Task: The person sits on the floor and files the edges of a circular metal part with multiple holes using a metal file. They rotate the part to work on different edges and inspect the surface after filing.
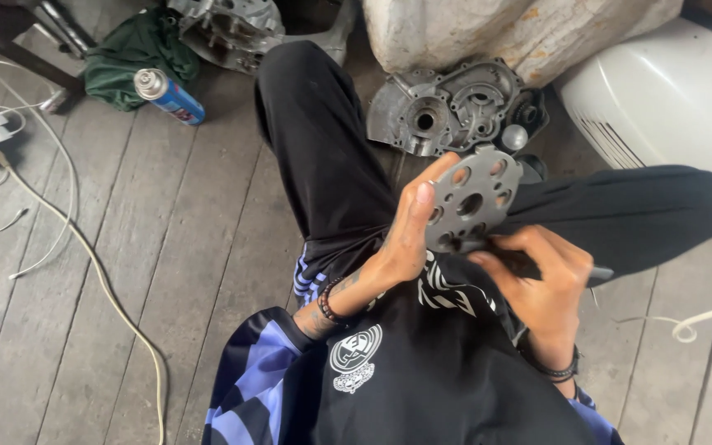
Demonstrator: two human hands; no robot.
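You sit on the wooden floor (166, 272), legs apart, both hands raised over your lap. Your left hand (409, 235) has its fingers closed around the left edge of a round grey metal plate (473, 200) with several holes, holding it tilted above your right thigh. Your right hand (541, 284) sits just below the plate, fingers curled shut around a thin dark tool (599, 273); its working end is hidden behind the hand, near the plate's lower edge.

Just beyond the plate, a grey engine casing half (447, 107) lies on the floor, touching a white curved body panel's (661, 91) near side. A second casing (228, 29) lies farther off at top. A blue spray can (168, 96) lies on its side against a green cloth (138, 53). White cable (84, 247) trails across the boards at left.
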